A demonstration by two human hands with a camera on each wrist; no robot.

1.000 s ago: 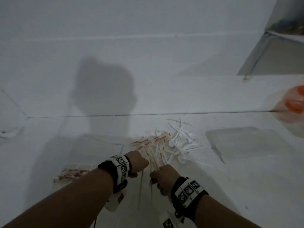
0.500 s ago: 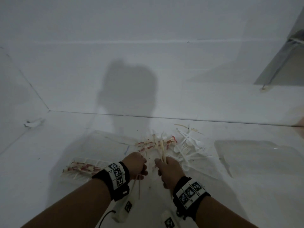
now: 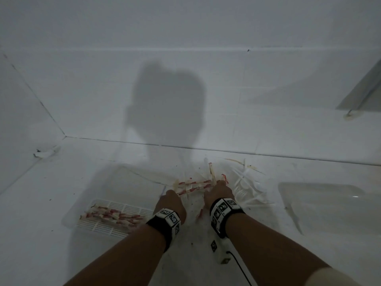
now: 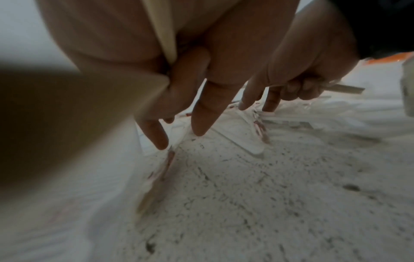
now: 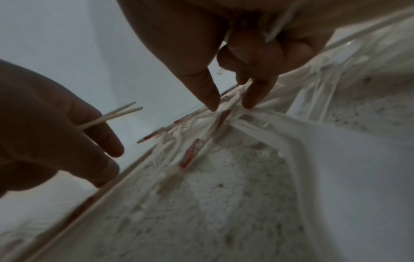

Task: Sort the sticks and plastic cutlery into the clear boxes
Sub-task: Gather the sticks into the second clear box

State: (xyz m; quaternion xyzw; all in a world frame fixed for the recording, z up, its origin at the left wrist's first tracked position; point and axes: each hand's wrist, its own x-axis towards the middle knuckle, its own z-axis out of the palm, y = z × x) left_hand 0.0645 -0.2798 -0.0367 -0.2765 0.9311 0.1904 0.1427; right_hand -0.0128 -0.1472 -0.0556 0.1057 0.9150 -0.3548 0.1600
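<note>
Paper-wrapped sticks with red marks [image 3: 193, 185] lie heaped on the white floor, with white plastic cutlery [image 3: 247, 184] just to their right. My left hand [image 3: 171, 200] reaches into the heap's near left edge; it grips pale sticks [image 5: 112, 115] while its fingertips [image 4: 199, 127] point down at the floor. My right hand [image 3: 218, 190] holds several sticks [image 4: 340, 88] in its curled fingers, and its thumb and forefinger [image 5: 210, 99] close on a red-marked stick [image 5: 224, 115]. A clear box [image 3: 70, 215] at lower left holds red-marked sticks [image 3: 111, 215]. Another clear box [image 3: 321, 203] stands at right.
The white wall meets the floor just behind the heap. A small white device with a cable [image 3: 222, 250] lies under my right forearm. A white scrap [image 3: 44, 153] sits in the left corner. A metal frame [image 3: 362, 93] leans at upper right. The floor is speckled with dirt.
Both hands have moved forward into the heap, still holding their sticks. The right hand's thumb and forefinger have come down onto a red-marked stick. The head view has swung left.
</note>
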